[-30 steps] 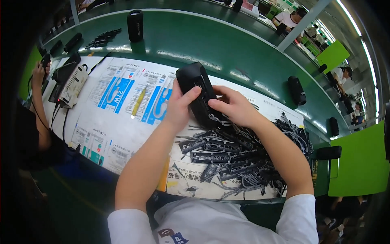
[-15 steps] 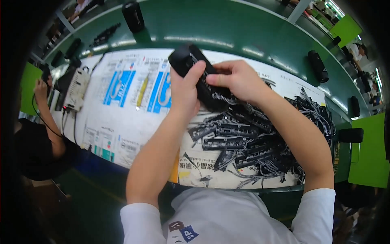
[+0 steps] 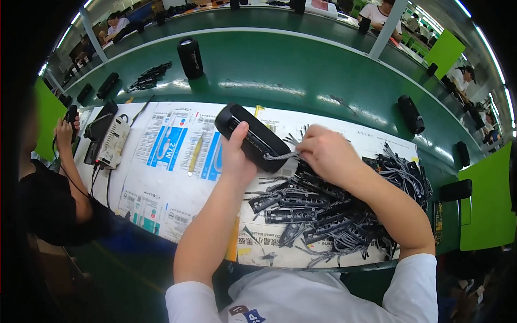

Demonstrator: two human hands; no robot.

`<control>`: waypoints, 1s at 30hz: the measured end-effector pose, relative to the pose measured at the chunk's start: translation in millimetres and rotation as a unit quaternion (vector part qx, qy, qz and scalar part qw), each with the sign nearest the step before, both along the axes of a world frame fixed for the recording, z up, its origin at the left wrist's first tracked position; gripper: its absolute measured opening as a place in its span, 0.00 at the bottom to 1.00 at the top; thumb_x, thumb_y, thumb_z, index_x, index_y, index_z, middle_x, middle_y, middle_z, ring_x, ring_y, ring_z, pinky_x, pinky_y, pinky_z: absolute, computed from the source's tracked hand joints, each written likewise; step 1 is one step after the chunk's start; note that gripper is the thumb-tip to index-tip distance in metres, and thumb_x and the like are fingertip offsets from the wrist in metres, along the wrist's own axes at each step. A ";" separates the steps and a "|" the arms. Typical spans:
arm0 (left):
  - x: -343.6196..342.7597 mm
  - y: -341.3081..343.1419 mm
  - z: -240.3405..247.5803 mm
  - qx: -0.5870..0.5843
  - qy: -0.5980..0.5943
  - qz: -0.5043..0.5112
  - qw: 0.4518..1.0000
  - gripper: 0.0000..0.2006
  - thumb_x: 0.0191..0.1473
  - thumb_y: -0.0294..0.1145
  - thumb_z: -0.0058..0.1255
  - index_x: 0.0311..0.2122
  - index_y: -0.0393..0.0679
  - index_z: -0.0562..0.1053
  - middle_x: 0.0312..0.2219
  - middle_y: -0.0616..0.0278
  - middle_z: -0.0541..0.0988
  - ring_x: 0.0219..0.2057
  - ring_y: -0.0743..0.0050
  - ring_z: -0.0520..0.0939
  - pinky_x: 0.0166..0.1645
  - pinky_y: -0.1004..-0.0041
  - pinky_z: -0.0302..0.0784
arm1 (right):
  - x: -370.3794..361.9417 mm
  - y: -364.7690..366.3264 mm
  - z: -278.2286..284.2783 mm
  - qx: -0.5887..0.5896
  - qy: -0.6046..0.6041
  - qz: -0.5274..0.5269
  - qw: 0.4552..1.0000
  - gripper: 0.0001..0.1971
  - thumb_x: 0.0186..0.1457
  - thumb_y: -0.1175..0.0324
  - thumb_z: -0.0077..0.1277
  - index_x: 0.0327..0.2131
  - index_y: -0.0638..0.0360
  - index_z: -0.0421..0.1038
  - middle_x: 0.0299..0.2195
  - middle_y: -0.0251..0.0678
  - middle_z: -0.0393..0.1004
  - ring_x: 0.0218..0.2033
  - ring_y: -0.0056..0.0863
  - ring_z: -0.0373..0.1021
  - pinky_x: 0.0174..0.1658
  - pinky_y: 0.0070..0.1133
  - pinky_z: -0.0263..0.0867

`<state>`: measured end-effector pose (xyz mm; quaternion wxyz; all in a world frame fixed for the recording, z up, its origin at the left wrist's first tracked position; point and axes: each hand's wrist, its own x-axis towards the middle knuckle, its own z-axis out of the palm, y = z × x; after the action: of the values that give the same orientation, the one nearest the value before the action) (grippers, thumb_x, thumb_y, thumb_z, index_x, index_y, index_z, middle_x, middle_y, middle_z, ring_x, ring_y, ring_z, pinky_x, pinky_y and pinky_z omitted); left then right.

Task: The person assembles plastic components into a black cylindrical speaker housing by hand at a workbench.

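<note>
A black cylindrical speaker (image 3: 262,141) lies tilted in my left hand (image 3: 240,161), which is closed round its near side with the thumb on top. From the speaker's lower right end runs a grey braided cord (image 3: 283,156). The fingers of my right hand (image 3: 327,153) are closed on that cord and hold it out to the right; the fingertips are partly hidden. Under and beside my right hand lies a pile of black plastic strips (image 3: 299,200) with similar braided cords tangled among them.
A black speaker (image 3: 189,58) stands at the back; another (image 3: 411,114) lies back right. A yellow pen-like tool (image 3: 195,155) rests on the printed sheet. Left are a whitish box (image 3: 113,142) with cables and a co-worker's hand (image 3: 64,129). A green panel (image 3: 487,199) borders the right.
My right hand has come away from the speaker's body and moved right, drawing the braided cord out straight. The speaker has turned in my left hand. The view has tilted upward.
</note>
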<state>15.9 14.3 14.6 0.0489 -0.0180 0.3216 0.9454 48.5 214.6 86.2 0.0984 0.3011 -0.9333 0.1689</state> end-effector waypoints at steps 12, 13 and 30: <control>3.3 -2.3 -5.0 0.134 0.057 -0.120 0.982 0.30 0.49 0.42 0.53 0.55 0.42 0.60 0.49 0.54 0.69 0.51 0.58 0.71 0.55 0.60 0.68 | -53.5 -28.4 -5.1 -0.298 -0.408 0.007 0.863 0.15 0.49 0.73 0.51 0.42 0.68 0.72 0.38 0.45 0.75 0.38 0.28 0.73 0.43 0.22 0.67; 2.1 -3.5 -5.2 0.118 0.051 -0.100 0.987 0.27 0.50 0.41 0.53 0.53 0.41 0.62 0.47 0.54 0.71 0.48 0.59 0.73 0.53 0.61 0.70 | -51.6 -31.5 -0.8 -0.296 -0.406 -0.003 0.865 0.15 0.49 0.73 0.51 0.42 0.68 0.72 0.38 0.45 0.75 0.38 0.28 0.73 0.43 0.22 0.67; -33.5 -13.8 -18.8 0.025 0.031 0.141 0.989 0.28 0.61 0.48 0.31 0.62 0.44 0.49 0.60 0.50 0.50 0.63 0.58 0.51 0.66 0.63 0.41 | -204.3 -0.3 -25.9 -0.185 -0.324 -0.269 0.888 0.28 0.39 0.50 0.59 0.36 0.69 0.74 0.31 0.44 0.76 0.31 0.33 0.74 0.35 0.25 0.68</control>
<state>-17.5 0.5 -4.2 -0.0940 -0.0329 0.2939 0.9507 -155.8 214.3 60.3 -0.1139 -0.0570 -0.9103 0.3938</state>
